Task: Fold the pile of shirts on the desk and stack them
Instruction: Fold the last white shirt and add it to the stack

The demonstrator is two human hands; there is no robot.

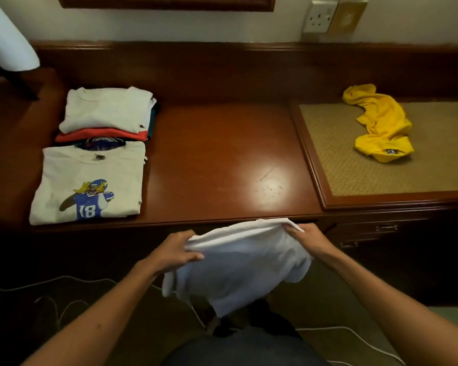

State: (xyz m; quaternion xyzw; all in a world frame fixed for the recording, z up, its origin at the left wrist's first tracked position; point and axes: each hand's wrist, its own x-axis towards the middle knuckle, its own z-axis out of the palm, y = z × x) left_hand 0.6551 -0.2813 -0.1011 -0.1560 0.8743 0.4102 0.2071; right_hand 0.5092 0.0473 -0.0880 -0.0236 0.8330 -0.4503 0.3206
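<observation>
A white shirt (242, 262) hangs in front of the desk's front edge, held up by both hands. My left hand (175, 250) grips its upper left edge, and my right hand (306, 237) pinches its upper right edge. On the left of the wooden desk (222, 154) lies a folded white shirt with a football-player print (87, 183). Behind it stands a stack of folded shirts (106, 114), white on top with a red one beneath. A crumpled yellow shirt (378, 125) lies on the woven mat at the right.
A woven mat panel (354, 159) is set into the raised right part of the desk, with drawers (376, 233) below it. A white lampshade (8, 38) stands at the far left. White cables (64, 291) run across the floor. A wall socket (319, 17) sits above the desk.
</observation>
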